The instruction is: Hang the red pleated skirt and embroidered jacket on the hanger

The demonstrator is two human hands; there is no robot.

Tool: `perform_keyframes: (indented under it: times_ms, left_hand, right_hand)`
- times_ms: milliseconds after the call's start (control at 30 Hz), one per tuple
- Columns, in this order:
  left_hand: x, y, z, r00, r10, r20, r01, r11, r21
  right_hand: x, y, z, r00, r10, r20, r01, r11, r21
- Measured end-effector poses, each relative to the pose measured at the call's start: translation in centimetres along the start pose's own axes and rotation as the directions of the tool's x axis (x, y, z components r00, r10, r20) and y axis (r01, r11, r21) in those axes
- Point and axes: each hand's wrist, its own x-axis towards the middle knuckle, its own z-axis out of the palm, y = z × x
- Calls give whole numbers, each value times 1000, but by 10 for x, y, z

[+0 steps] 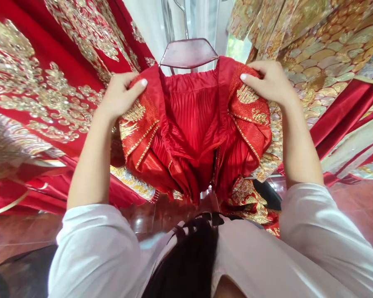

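A red pleated dress (pixel 192 111) with gold embroidery and gold beaded trim hangs in front of me on a hanger (pixel 186 54) with a pale panel and a metal hook. My left hand (pixel 121 93) grips the dress at its left shoulder, thumb on top and fingers hidden behind the cloth. On the other side, my right hand (pixel 265 82) pinches the right shoulder the same way, beside a round gold emblem. Between my hands the neckline lies spread wide, showing the gathered red inside.
Red garments (pixel 43 82) with gold sequins hang close on the left. Gold scale-patterned garments (pixel 323 54) and red ones (pixel 345 120) crowd the right. Below, red and gold cloth (pixel 251 198) hangs low over the reddish tiled floor (pixel 164 219).
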Motion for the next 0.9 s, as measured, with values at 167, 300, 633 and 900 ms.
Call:
perform_keyframes:
  times_ms: [167, 300, 633, 900]
  left_hand:
    - [-22, 16, 19, 976, -42, -213, 93, 968, 234]
    - [-73, 55, 53, 855, -54, -516, 172, 968, 185]
    - [-152, 95, 135, 932, -243, -268, 289, 946, 147]
    - [-138, 108, 154, 931, -175, -320, 148, 983, -108]
  right_hand:
    - [-20, -11, 11, 979, 152, -133, -180, 958, -225]
    - [-68, -42, 51, 893, 76, -443, -216, 937, -275]
    - [-146, -109, 118, 938, -21, -346, 3, 999, -52]
    - [-135, -108, 151, 961, -83, -262, 130, 978, 165]
